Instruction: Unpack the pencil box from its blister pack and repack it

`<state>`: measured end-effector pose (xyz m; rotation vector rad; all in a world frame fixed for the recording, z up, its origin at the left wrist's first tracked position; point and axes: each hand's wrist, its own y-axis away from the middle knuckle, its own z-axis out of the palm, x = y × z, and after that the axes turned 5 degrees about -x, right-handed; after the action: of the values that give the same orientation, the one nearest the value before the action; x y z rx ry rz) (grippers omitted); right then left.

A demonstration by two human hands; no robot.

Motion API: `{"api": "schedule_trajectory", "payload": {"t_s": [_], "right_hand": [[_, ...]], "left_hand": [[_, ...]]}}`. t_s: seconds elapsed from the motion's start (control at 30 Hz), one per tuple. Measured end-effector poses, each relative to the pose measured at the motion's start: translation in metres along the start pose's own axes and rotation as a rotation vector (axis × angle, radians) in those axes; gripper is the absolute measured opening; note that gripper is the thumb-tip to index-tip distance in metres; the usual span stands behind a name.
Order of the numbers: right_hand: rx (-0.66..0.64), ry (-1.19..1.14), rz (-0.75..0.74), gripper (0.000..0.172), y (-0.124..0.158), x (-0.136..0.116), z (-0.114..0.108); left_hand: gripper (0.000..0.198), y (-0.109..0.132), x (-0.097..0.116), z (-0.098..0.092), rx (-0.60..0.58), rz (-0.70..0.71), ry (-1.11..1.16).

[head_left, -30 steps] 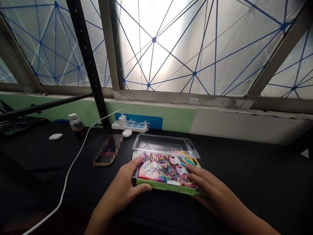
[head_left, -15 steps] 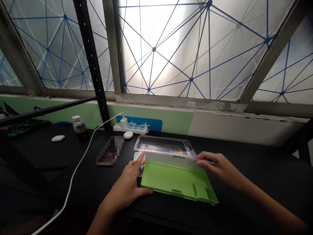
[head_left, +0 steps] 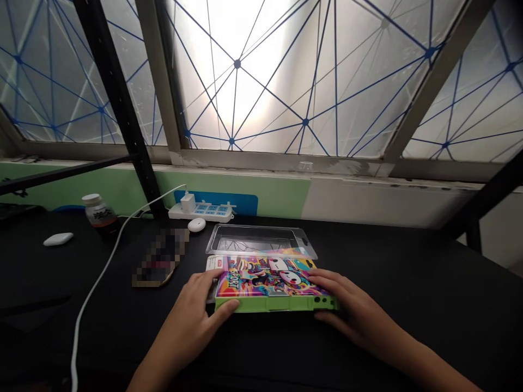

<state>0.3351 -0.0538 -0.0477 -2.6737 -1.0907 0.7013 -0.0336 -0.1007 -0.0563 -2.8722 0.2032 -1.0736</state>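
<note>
A flat green case with a bright cartoon lid [head_left: 267, 280] lies closed on the black desk [head_left: 408, 305] in front of me. My left hand [head_left: 192, 316] grips its left end, thumb on the front edge and fingers on top. At the case's right end my right hand [head_left: 347, 310] rests with fingers bent over the lid and the front corner. Just behind the case lies a clear plastic packaging tray [head_left: 261, 239], and a printed card [head_left: 214, 264] pokes out from under the case.
A white power strip [head_left: 202, 208] with a plugged charger sits at the wall, its white cable [head_left: 98, 283] running toward me on the left. Also there: a small white oval device [head_left: 196, 224], a dark bottle [head_left: 99, 214], a white mouse [head_left: 58, 238], a blurred-out object [head_left: 157, 265], a black rack post [head_left: 118, 103].
The case's lid stood raised half a second ago, showing the green inside; it is now shut again. My right hand came down from the lid's edge onto the case's right end.
</note>
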Motion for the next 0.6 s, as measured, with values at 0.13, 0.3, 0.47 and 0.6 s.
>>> {"api": "schedule_trajectory", "payload": {"t_s": [0.13, 0.3, 0.47, 0.6], "right_hand": [[0.038, -0.07, 0.124, 0.046, -0.004, -0.003, 0.002], [0.033, -0.201, 0.33, 0.037, -0.019, 0.0, -0.001], [0.015, 0.295, 0.215, 0.025, -0.044, -0.009, -0.008], [-0.041, 0.339, 0.135, 0.026, -0.068, -0.033, 0.001]], "left_hand": [[0.058, -0.002, -0.005, 0.002, -0.012, 0.048, -0.037], [0.038, -0.006, -0.003, 0.003, -0.035, 0.099, -0.117], [0.054, -0.011, -0.005, 0.007, 0.019, 0.035, -0.111], [0.074, -0.009, -0.006, 0.007, -0.085, 0.073, -0.082]]}}
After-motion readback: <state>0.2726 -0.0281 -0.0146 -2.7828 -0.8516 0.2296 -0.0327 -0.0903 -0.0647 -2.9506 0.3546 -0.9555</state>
